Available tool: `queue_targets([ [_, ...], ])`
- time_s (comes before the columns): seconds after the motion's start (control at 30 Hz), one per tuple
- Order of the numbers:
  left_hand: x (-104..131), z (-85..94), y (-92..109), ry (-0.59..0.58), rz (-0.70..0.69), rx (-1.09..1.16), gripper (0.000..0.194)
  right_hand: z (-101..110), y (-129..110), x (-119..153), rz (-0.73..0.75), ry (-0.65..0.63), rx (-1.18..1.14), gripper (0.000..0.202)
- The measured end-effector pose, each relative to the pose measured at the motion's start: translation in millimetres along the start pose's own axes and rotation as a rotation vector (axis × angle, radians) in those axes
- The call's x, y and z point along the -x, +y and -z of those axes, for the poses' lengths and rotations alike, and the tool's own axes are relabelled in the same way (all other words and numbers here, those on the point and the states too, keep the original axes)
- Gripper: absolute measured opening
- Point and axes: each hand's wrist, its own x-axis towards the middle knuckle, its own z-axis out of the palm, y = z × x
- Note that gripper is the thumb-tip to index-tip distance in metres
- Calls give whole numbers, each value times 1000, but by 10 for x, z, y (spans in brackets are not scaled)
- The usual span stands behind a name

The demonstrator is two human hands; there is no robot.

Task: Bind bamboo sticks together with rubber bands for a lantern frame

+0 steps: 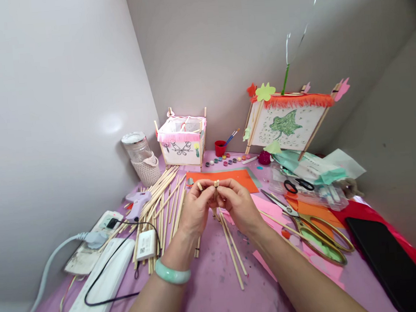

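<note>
- The held sticks (217,184) are thin, pale and wooden, with blunt, squared ends; 2 ends stand side by side between the hands, and another pokes up by the left fingers.
- They are above the purple surface (213,296), in front of the orange paper (232,178); their lower parts are mostly hidden, so their full length is unclear.
- The left hand (199,206) and right hand (236,201) are together, clamped on the held sticks, thumbs nearly meeting and fingers curled behind.
- Both forearms reach forward and angle inward; a pale green bangle (172,271) circles the left wrist.
- 2 longer sticks (232,251) slant from below the hands towards the camera; whether they touch the held sticks is hard to tell.
- A pile of loose sticks (160,191) lies left of the hands, near the glue gun (138,203).
- Gold-handled scissors (296,215) lie right of the hands, over pink and orange paper scraps.
</note>
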Motion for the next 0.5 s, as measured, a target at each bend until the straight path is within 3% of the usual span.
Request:
queue_targets([
  [0.3, 25, 15, -64, 4, -20, -62, 26, -29, 3, 14, 34, 65, 27, 9],
  [0.5, 14, 5, -30, -2, -2, -68, 19, -4, 4, 2, 22, 36, 19, 7],
])
